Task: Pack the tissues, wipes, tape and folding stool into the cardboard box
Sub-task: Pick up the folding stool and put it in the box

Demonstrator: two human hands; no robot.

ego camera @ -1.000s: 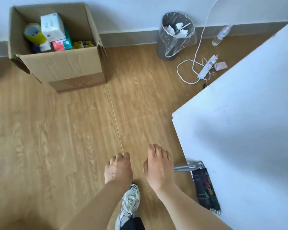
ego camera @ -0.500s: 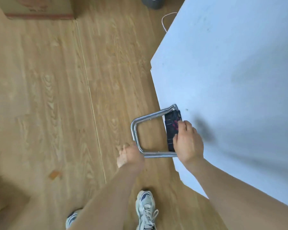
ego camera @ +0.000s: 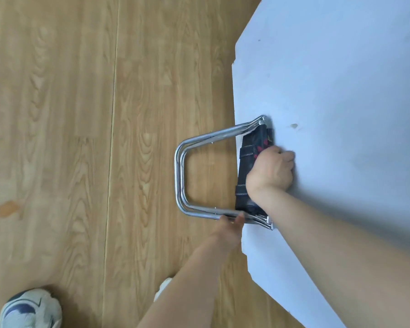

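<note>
The folding stool [ego camera: 182, 176] is folded flat, with a chrome tube frame and a dark patterned fabric seat. It lies at the edge of the white table [ego camera: 341, 102], its U-shaped legs sticking out over the floor. My right hand [ego camera: 271, 172] is closed over the fabric seat on the table edge. My left hand [ego camera: 230, 224] grips the near chrome tube from below, its fingers curled around the tube. The cardboard box, tissues, wipes and tape are out of view.
Wood-pattern floor [ego camera: 81, 138] fills the left of the view. A white and blue sneaker [ego camera: 30, 308] stands at the bottom left. A small orange mark [ego camera: 7, 208] lies on the floor at the left.
The view swung down from the box to the table edge. My right hand closed on the stool's seat and my left hand shifted right along the near tube, toward the table.
</note>
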